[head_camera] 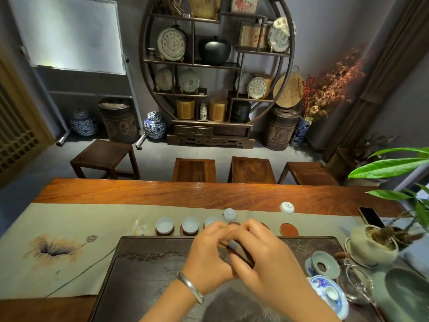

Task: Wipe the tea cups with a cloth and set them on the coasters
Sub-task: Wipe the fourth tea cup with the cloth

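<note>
Head view: the worktop (pixel 209 191) carries a dark tea tray (pixel 148 263), and above it the left hand (pixel 209 256) and right hand (pixel 262 254) meet, fingers curled around something small; cup or cloth, I cannot tell. At 12 o'clock from that grip, 3 cups (pixel 190 225) sit on coasters; a bare coaster (pixel 289 229) lies at 1 o'clock, nearer the right hand. 2 upturned cups (pixel 287 208) wait beyond.
</note>
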`<action>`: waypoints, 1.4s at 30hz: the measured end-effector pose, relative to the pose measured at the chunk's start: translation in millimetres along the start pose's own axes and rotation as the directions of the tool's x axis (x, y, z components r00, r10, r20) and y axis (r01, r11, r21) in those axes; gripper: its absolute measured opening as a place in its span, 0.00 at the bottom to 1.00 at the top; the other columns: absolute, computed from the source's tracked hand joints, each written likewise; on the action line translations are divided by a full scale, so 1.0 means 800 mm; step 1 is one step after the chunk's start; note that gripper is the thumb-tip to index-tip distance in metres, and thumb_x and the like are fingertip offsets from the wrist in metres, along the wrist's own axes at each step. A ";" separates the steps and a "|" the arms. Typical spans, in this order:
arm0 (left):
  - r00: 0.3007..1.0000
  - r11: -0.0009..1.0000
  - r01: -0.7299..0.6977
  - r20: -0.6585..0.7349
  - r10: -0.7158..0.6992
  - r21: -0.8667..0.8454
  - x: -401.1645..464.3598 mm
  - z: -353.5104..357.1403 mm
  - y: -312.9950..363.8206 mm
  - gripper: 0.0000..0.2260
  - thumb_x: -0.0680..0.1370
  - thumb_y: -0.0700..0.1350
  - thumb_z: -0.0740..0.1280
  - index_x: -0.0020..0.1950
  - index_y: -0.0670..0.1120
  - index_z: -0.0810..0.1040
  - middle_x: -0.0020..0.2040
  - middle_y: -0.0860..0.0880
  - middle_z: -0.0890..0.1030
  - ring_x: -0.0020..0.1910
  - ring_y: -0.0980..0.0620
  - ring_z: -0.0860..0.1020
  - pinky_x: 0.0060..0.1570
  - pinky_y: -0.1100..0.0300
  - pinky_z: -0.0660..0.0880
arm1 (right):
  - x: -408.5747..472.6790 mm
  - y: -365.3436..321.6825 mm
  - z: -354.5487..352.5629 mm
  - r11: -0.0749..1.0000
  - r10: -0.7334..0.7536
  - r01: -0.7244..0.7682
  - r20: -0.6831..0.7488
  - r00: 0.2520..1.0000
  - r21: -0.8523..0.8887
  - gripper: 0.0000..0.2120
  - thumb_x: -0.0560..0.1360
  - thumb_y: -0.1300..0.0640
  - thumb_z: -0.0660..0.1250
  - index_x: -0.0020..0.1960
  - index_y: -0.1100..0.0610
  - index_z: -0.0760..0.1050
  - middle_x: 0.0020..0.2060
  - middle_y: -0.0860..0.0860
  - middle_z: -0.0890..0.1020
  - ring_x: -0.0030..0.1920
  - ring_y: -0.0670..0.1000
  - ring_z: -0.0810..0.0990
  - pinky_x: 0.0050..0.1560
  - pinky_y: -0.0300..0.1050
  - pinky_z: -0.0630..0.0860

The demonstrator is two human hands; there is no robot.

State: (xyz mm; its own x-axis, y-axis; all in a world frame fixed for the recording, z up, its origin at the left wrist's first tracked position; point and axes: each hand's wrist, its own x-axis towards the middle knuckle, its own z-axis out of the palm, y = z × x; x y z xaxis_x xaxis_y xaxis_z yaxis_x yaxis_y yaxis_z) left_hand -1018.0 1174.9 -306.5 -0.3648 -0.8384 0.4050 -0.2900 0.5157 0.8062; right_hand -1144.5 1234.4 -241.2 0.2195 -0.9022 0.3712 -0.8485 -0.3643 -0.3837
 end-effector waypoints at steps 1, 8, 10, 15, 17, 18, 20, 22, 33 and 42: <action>1.000 1.000 -0.003 -0.006 0.003 0.005 0.001 0.001 0.001 0.14 0.63 0.49 0.72 0.43 0.65 0.75 0.40 0.58 0.77 0.41 0.58 0.77 0.40 0.72 0.68 | 0.005 0.000 -0.001 0.998 -0.019 0.019 0.000 1.000 -0.057 0.08 0.71 0.51 0.60 0.48 0.49 0.74 0.42 0.47 0.73 0.41 0.48 0.74 0.33 0.45 0.74; 0.999 1.000 0.005 0.038 -0.004 -0.020 -0.001 -0.005 -0.003 0.19 0.60 0.52 0.78 0.49 0.53 0.80 0.45 0.58 0.79 0.47 0.55 0.78 0.44 0.64 0.74 | 0.025 0.027 -0.005 0.985 0.146 -0.143 -0.031 0.989 0.093 0.03 0.75 0.53 0.66 0.43 0.51 0.74 0.41 0.44 0.73 0.41 0.45 0.74 0.38 0.38 0.71; 0.999 1.000 0.013 0.034 -0.012 -0.026 -0.005 -0.007 -0.001 0.22 0.60 0.53 0.79 0.52 0.56 0.79 0.48 0.60 0.79 0.50 0.57 0.78 0.47 0.68 0.72 | 0.025 0.034 -0.004 0.951 0.229 -0.218 -0.025 0.973 0.218 0.03 0.74 0.54 0.67 0.42 0.50 0.77 0.39 0.45 0.75 0.41 0.44 0.75 0.38 0.33 0.69; 0.998 0.997 0.060 -0.030 -0.062 -0.051 -0.012 -0.007 -0.001 0.25 0.59 0.54 0.80 0.54 0.57 0.80 0.50 0.61 0.81 0.53 0.60 0.78 0.51 0.71 0.72 | 0.010 0.044 0.003 0.819 0.396 -0.354 0.002 0.918 0.451 0.11 0.76 0.54 0.66 0.35 0.45 0.75 0.30 0.44 0.75 0.32 0.43 0.73 0.33 0.33 0.66; 0.996 0.994 0.080 -0.044 -0.084 -0.074 -0.011 -0.007 0.000 0.24 0.59 0.54 0.80 0.54 0.58 0.81 0.51 0.63 0.81 0.53 0.61 0.78 0.50 0.74 0.71 | 0.002 0.046 0.006 0.798 0.433 -0.381 -0.005 0.901 0.468 0.13 0.76 0.52 0.65 0.33 0.50 0.72 0.27 0.47 0.71 0.29 0.44 0.68 0.32 0.38 0.64; 0.995 0.993 0.084 -0.049 -0.088 -0.078 -0.011 -0.006 0.000 0.23 0.59 0.54 0.79 0.53 0.59 0.81 0.52 0.63 0.80 0.53 0.61 0.78 0.50 0.74 0.70 | -0.002 0.046 0.007 0.791 0.448 -0.393 -0.008 0.894 0.470 0.14 0.76 0.51 0.65 0.33 0.53 0.70 0.27 0.50 0.70 0.29 0.45 0.67 0.33 0.42 0.64; 0.992 0.991 0.099 -0.066 -0.105 -0.095 -0.010 -0.005 0.000 0.21 0.60 0.54 0.78 0.51 0.62 0.81 0.51 0.63 0.80 0.53 0.61 0.78 0.48 0.74 0.71 | -0.010 0.046 0.009 0.762 0.476 -0.413 0.002 0.880 0.498 0.14 0.76 0.50 0.64 0.35 0.56 0.71 0.30 0.57 0.72 0.30 0.49 0.68 0.34 0.48 0.66; 0.987 0.985 0.124 -0.089 -0.135 -0.119 -0.009 -0.005 0.000 0.20 0.59 0.54 0.78 0.50 0.64 0.81 0.50 0.61 0.81 0.51 0.59 0.79 0.46 0.74 0.71 | -0.017 0.041 0.009 0.742 0.469 -0.407 0.021 0.883 0.533 0.08 0.76 0.52 0.65 0.40 0.52 0.76 0.33 0.53 0.78 0.34 0.48 0.75 0.39 0.47 0.72; 0.998 0.998 0.060 0.024 -0.060 0.006 -0.004 -0.005 0.005 0.21 0.60 0.57 0.77 0.51 0.64 0.79 0.48 0.61 0.79 0.50 0.58 0.78 0.46 0.71 0.72 | -0.007 0.038 0.000 0.869 0.374 -0.302 -0.122 0.919 0.393 0.06 0.75 0.56 0.66 0.43 0.45 0.77 0.40 0.42 0.79 0.44 0.42 0.77 0.40 0.30 0.70; 0.997 0.988 0.022 0.071 -0.033 0.150 -0.003 -0.014 0.000 0.19 0.61 0.55 0.74 0.51 0.61 0.79 0.41 0.60 0.76 0.43 0.58 0.76 0.38 0.70 0.69 | -0.009 0.028 0.010 0.946 0.278 -0.261 -0.066 0.958 0.194 0.03 0.76 0.53 0.65 0.47 0.51 0.76 0.43 0.45 0.75 0.44 0.43 0.75 0.44 0.41 0.72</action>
State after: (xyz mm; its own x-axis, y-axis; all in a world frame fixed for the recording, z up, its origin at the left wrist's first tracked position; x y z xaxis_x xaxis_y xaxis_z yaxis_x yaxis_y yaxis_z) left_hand -1007.4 1175.3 -302.9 -0.4170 -0.8403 0.3464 -0.4278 0.5177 0.7409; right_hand -1161.1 1231.0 -259.2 -0.0572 -0.9508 0.3045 -0.7660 -0.1537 -0.6242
